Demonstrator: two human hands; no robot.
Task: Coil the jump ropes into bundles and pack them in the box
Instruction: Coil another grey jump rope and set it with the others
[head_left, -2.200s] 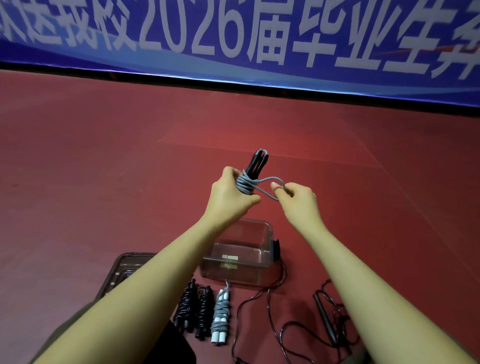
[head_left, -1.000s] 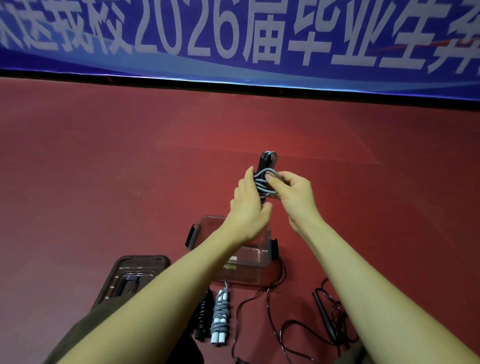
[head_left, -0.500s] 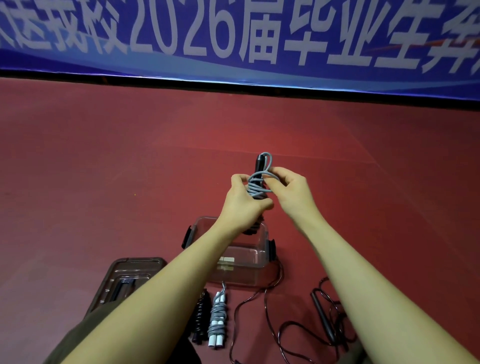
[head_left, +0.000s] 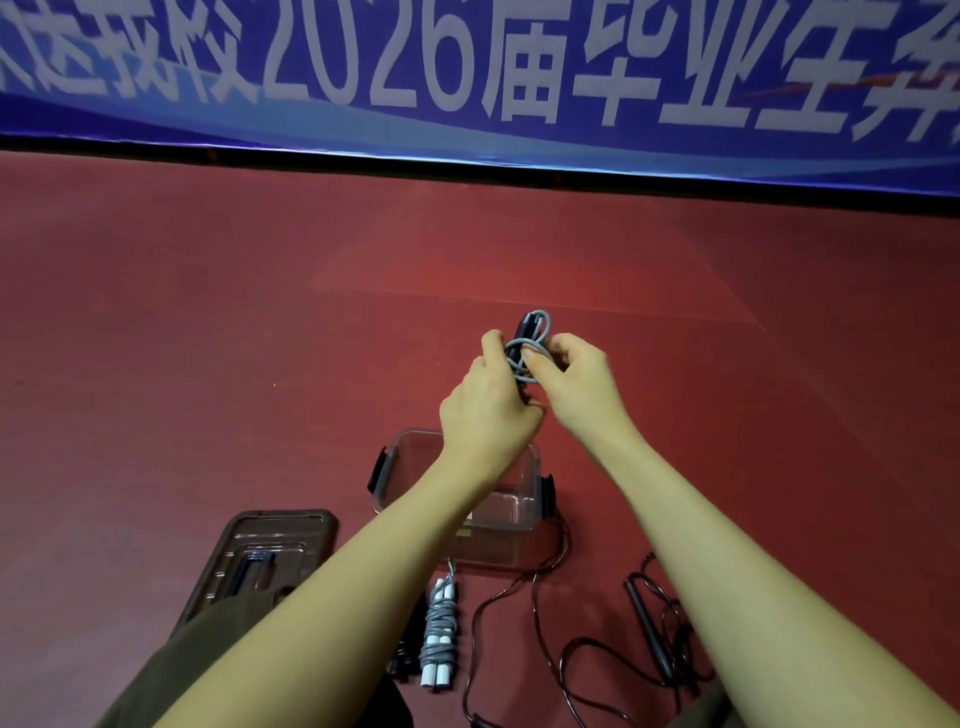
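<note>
I hold a grey jump rope with black handles (head_left: 530, 338) up in front of me. My left hand (head_left: 488, 410) grips the bundled handles and coils. My right hand (head_left: 576, 384) pinches a grey loop wound round the bundle. Below my hands the clear plastic box (head_left: 498, 519) stands open on the red floor. A coiled grey rope with white handles (head_left: 440, 631) lies in front of the box, with a black bundle (head_left: 402, 660) partly hidden behind my left forearm. A loose dark rope (head_left: 550, 623) with a black handle (head_left: 647, 629) sprawls to the right.
The box's brown lid (head_left: 265, 556) lies on the floor to the left of the box. A blue banner with white characters (head_left: 467, 78) runs along the far edge of the red floor (head_left: 208, 338).
My right hand has carried the grey loop from out at the right onto the bundle, wrapping it round the handles. Both hands have come close together.
</note>
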